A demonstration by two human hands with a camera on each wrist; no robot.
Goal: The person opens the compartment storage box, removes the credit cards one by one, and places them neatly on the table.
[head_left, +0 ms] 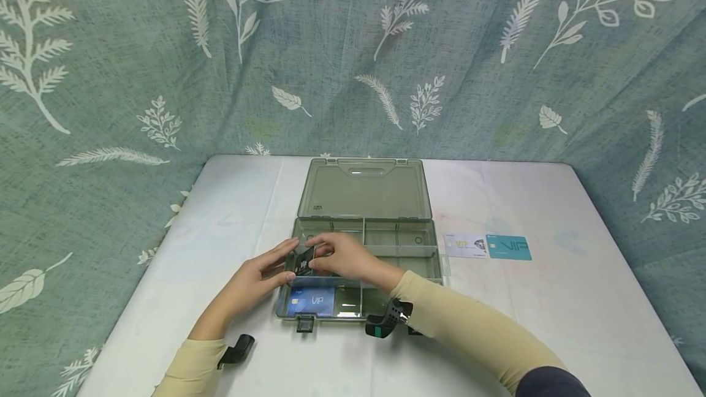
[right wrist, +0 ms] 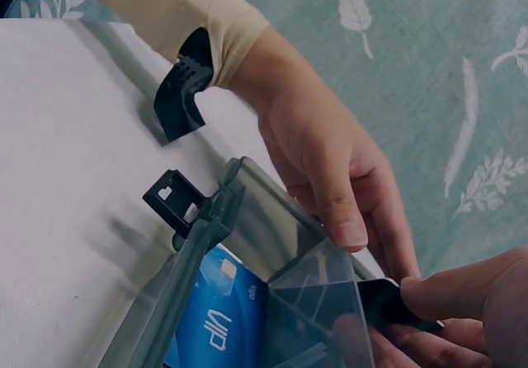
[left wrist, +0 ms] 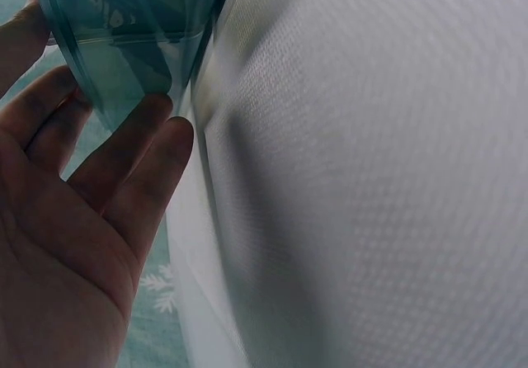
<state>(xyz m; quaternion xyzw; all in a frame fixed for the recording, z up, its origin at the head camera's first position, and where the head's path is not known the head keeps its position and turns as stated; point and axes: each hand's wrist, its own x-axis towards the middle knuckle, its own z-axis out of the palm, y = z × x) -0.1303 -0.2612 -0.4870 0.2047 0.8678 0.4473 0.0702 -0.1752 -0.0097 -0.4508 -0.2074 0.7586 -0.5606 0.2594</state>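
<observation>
A clear grey-green compartment box [head_left: 361, 320] stands on the table with its lid [head_left: 364, 189] raised. My right hand [head_left: 342, 255] reaches into the middle left compartment and pinches a black VIP card [head_left: 304, 262], held tilted there. In the right wrist view the thumb [right wrist: 445, 292] presses on this dark card. My left hand [head_left: 256, 277] touches the box's left rim with thumb and index finger. The left wrist view shows its other fingers [left wrist: 161, 158] extended beside the box's side wall [left wrist: 132, 63]. A blue VIP card [head_left: 311, 301] lies in the front left compartment.
Right of the box lie a white VIP card [head_left: 465, 245] and a teal VIP card [head_left: 508, 247], side by side on the white-covered table [head_left: 551, 305]. A latch [head_left: 305, 324] projects from the box's front edge. Leaf-patterned green cloth [head_left: 331, 54] hangs around the table.
</observation>
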